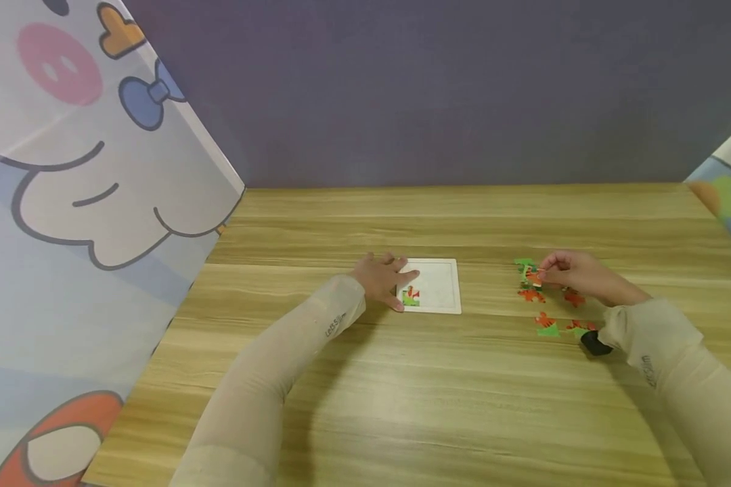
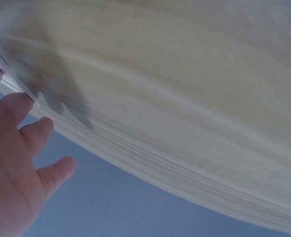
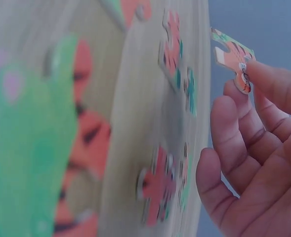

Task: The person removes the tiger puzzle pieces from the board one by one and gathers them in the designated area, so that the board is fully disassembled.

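Observation:
A white puzzle tray (image 1: 440,287) lies flat on the wooden table, with a green and red puzzle piece (image 1: 411,297) in its near left corner. My left hand (image 1: 380,279) rests on the tray's left side, fingers spread, as the left wrist view also shows along the tray edge (image 2: 12,74). To the right, my right hand (image 1: 579,272) pinches an orange puzzle piece (image 3: 234,57) with black stripes and a green edge between thumb and fingers, raised off the table. Beneath and around that hand lie loose pieces, among them an orange one (image 1: 531,295) and a green-based one (image 1: 546,325).
A grey wall (image 1: 438,95) stands behind the wooden table (image 1: 402,379). Cartoon-printed panels rise at the left (image 1: 116,196) and the far right. Near the right wrist is a small black object (image 1: 595,343). Several loose pieces, one large and blurred (image 3: 31,148), lie close to the right wrist camera.

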Tool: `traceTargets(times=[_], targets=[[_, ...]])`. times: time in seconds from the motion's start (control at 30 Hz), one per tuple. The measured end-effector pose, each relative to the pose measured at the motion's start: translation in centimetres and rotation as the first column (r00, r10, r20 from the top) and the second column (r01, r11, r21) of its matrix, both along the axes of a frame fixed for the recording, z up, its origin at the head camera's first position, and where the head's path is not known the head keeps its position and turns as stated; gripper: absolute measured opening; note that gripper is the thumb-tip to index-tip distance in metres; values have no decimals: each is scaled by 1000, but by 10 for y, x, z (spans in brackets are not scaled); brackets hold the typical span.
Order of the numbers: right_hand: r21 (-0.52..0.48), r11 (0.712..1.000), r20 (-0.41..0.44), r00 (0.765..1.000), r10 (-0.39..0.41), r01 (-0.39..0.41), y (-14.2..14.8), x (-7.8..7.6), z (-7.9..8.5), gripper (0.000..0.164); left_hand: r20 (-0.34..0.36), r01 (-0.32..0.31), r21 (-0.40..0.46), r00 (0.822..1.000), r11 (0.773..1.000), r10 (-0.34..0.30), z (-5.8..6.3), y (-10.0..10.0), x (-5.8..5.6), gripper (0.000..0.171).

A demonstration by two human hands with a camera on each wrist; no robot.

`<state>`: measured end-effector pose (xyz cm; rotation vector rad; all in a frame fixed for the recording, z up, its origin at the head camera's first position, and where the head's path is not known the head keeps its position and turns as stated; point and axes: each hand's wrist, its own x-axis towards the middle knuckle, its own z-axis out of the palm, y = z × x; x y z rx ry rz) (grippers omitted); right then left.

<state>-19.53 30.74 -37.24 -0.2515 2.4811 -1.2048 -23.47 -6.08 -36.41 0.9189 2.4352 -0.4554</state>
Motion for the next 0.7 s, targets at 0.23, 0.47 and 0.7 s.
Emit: traceTargets(times=[0.23,0.47,0.7], targets=[[64,997,-21,999,-49,51,18,7,-2,29,2,5,-2,1000,1000,-5,-2,-1,-1,90],[57,995,-57,995,-77,81,39,13,-5,23,4,4,2,1000,1000,-4,-4,-1,-3,91],[19,994,-71,991,-110,111,53,20,-4,10,11,-8,8,1000,1000,8,-3,0,-2,90]])
